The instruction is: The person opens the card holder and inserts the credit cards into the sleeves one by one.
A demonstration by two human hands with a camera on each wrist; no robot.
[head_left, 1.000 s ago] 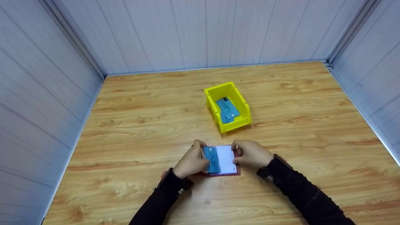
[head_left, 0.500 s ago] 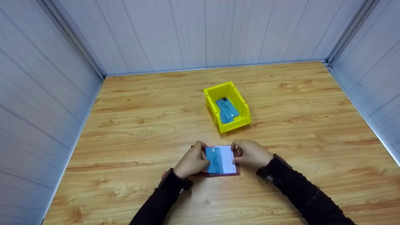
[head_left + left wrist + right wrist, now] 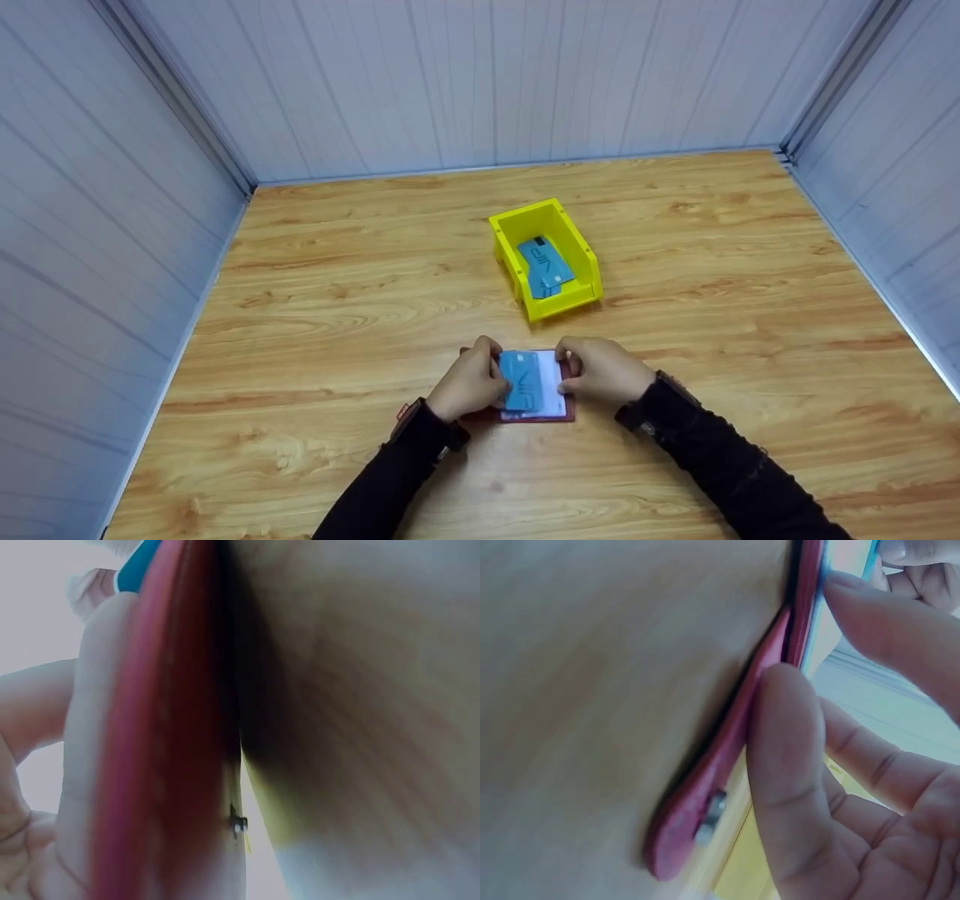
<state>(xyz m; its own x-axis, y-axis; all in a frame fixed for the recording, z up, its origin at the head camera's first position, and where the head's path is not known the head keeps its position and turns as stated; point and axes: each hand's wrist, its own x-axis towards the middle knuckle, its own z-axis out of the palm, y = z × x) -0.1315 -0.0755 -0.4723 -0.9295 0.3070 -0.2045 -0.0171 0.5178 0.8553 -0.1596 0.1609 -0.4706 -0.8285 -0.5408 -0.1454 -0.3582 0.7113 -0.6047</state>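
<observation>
While the left hand (image 3: 466, 384) pinches the blue card (image 3: 523, 381) over the red wallet (image 3: 571, 409) and the right hand (image 3: 606, 369) holds the wallet's edge, sliding flat and square seems wisest.

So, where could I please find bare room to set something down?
The tabletop is bare from the yellow bin to the left wall, and likewise to the right wall. It is crowded at front centre, where the left hand, right hand, red holder and blue card meet.
</observation>
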